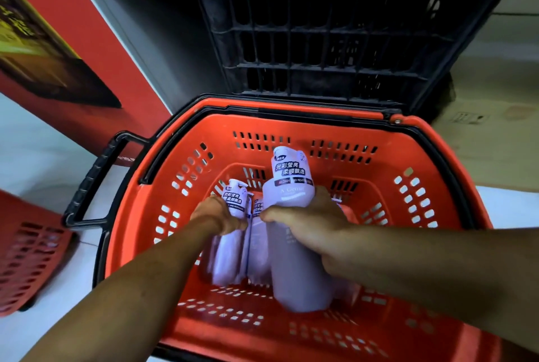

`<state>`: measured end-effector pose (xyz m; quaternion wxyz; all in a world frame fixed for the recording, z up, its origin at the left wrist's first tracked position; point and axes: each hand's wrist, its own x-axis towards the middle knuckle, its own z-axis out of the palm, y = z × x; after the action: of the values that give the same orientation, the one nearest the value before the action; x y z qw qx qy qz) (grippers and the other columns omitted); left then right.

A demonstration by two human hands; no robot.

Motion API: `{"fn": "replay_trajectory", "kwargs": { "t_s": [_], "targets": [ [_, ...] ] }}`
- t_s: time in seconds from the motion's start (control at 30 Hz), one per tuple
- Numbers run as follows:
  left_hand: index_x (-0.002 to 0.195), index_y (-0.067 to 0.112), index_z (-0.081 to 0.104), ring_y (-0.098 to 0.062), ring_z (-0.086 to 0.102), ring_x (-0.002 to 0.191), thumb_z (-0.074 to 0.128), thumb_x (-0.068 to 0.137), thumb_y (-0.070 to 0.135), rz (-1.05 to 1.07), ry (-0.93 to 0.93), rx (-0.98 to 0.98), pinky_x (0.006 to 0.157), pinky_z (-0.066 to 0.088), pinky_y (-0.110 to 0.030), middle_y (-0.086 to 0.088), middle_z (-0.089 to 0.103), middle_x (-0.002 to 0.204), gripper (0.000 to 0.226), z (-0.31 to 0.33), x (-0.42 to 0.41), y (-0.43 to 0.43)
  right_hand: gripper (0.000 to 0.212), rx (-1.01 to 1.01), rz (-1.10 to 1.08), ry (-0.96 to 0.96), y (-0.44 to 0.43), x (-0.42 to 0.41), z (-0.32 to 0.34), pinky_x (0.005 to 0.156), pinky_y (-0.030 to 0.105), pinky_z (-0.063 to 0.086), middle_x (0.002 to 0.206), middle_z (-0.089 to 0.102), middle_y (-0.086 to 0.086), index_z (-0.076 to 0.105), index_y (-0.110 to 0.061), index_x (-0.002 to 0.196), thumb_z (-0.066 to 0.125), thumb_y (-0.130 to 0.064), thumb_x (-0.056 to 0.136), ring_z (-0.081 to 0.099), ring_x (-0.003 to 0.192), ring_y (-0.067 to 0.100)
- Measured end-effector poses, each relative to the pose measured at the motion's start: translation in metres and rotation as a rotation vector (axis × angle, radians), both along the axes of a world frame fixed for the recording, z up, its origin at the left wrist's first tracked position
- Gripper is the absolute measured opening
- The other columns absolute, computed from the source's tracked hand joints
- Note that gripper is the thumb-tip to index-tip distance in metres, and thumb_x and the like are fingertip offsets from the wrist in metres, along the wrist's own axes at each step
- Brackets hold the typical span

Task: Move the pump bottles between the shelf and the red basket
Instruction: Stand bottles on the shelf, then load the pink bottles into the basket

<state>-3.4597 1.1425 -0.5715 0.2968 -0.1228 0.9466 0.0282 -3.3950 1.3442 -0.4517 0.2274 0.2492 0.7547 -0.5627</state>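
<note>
Both hands (pixel 221 217) (pixel 309 224) grip pump bottles (pixel 291 215) inside basket (pixel 408 157).

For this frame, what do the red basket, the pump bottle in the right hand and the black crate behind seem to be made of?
Red basket: moulded plastic, slightly glossy; rows of punched slots in its walls.
Pump bottle in the right hand: probably opaque lilac plastic, smooth satin finish, printed label.
Black crate: apparently rigid plastic, matte and dusty-looking; ribbed lattice wall.

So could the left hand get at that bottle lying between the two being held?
Probably yes: the left hand grips a bottle right beside the middle bottle in the red basket, but it would need to let go first.
</note>
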Motion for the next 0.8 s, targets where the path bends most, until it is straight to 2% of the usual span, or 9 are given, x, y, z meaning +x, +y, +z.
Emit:
{"fn": "replay_trajectory", "kwargs": {
  "t_s": [0.1, 0.23, 0.3, 0.4, 0.5, 0.57, 0.63, 0.73, 0.8],
  "targets": [
    [0.079, 0.017, 0.066, -0.019, 0.063, 0.07, 0.071, 0.058, 0.078, -0.102, 0.065, -0.06, 0.064, 0.05, -0.027, 0.004, 0.061, 0.072, 0.065, 0.009, -0.001, 0.006, 0.087, -0.009, -0.002, 0.005, 0.002, -0.005, 0.001, 0.082, 0.045, 0.064, 0.099, 0.076, 0.002, 0.069, -0.023, 0.113, 0.083, -0.052, 0.033, 0.076, 0.087, 0.023],
    [0.073, 0.017, 0.057, -0.024, 0.063, 0.078, 0.069, 0.074, 0.063, -0.272, 0.1, -0.112, 0.064, 0.047, -0.028, 0.0, 0.062, 0.084, 0.047, 0.041, -0.004, 0.014, 0.072, -0.006, -0.02, -0.011, 0.003, -0.009, -0.002, 0.079, 0.046, 0.065, 0.095, 0.078, 0.002, 0.071, -0.021, 0.111, 0.09, -0.043, 0.045, 0.076, 0.082, 0.022],
    [0.083, 0.018, 0.063, -0.028, 0.067, 0.089, 0.065, 0.081, 0.057, -0.308, 0.107, -0.083, 0.067, 0.048, -0.029, -0.006, 0.068, 0.096, 0.039, 0.059, -0.001, 0.012, 0.083, 0.019, -0.011, -0.018, 0.002, -0.01, -0.007, 0.081, 0.043, 0.064, 0.099, 0.076, 0.002, 0.069, -0.021, 0.116, 0.089, -0.049, 0.04, 0.075, 0.086, 0.023],
    [0.099, 0.017, 0.07, -0.029, 0.067, 0.098, 0.063, 0.084, 0.058, -0.314, 0.101, 0.08, 0.075, 0.052, -0.031, -0.008, 0.07, 0.102, 0.044, 0.081, 0.012, 0.005, 0.095, 0.056, -0.003, -0.024, 0.001, -0.013, -0.016, 0.08, 0.04, 0.063, 0.1, 0.076, 0.001, 0.067, -0.021, 0.117, 0.083, -0.058, 0.031, 0.074, 0.086, 0.022],
    [0.111, 0.026, 0.069, -0.03, 0.067, 0.099, 0.066, 0.085, 0.053, -0.244, 0.237, 0.266, 0.079, 0.054, -0.035, -0.007, 0.074, 0.098, 0.037, 0.09, 0.029, -0.008, 0.084, 0.096, -0.007, -0.042, 0.002, -0.015, -0.027, 0.071, 0.036, 0.064, 0.087, 0.077, -0.003, 0.073, -0.023, 0.105, 0.082, -0.059, 0.029, 0.075, 0.075, 0.017],
    [0.118, 0.024, 0.066, -0.033, 0.067, 0.101, 0.064, 0.087, 0.052, -0.202, 0.286, 0.235, 0.081, 0.054, -0.037, -0.01, 0.074, 0.099, 0.042, 0.086, 0.036, -0.017, 0.073, 0.114, -0.006, -0.053, 0.003, -0.017, -0.038, 0.069, 0.039, 0.065, 0.08, 0.078, -0.003, 0.075, -0.023, 0.098, 0.084, -0.054, 0.033, 0.076, 0.07, 0.018],
    [0.119, 0.018, 0.066, -0.032, 0.067, 0.102, 0.063, 0.087, 0.048, -0.213, 0.222, 0.165, 0.081, 0.053, -0.036, -0.012, 0.072, 0.104, 0.044, 0.078, 0.036, -0.026, 0.071, 0.153, -0.004, -0.055, 0.003, -0.02, -0.047, 0.069, 0.04, 0.064, 0.082, 0.078, -0.001, 0.074, -0.022, 0.098, 0.085, -0.052, 0.035, 0.076, 0.073, 0.02],
    [0.123, 0.016, 0.062, -0.029, 0.064, 0.106, 0.065, 0.089, 0.042, -0.221, 0.087, 0.187, 0.085, 0.052, -0.034, -0.011, 0.069, 0.115, 0.043, 0.065, 0.032, -0.033, 0.082, 0.224, 0.005, -0.057, 0.001, -0.024, -0.06, 0.066, 0.031, 0.059, 0.09, 0.075, -0.001, 0.069, -0.022, 0.103, 0.083, -0.057, 0.03, 0.073, 0.078, 0.018],
    [0.123, 0.016, 0.06, -0.026, 0.063, 0.106, 0.067, 0.087, 0.038, -0.245, 0.042, 0.213, 0.083, 0.051, -0.032, -0.008, 0.067, 0.119, 0.042, 0.057, 0.03, -0.032, 0.073, 0.259, 0.033, -0.067, -0.006, -0.028, -0.07, 0.059, 0.023, 0.056, 0.088, 0.074, -0.003, 0.07, -0.021, 0.103, 0.087, -0.056, 0.041, 0.072, 0.075, 0.015]
  ]
}}
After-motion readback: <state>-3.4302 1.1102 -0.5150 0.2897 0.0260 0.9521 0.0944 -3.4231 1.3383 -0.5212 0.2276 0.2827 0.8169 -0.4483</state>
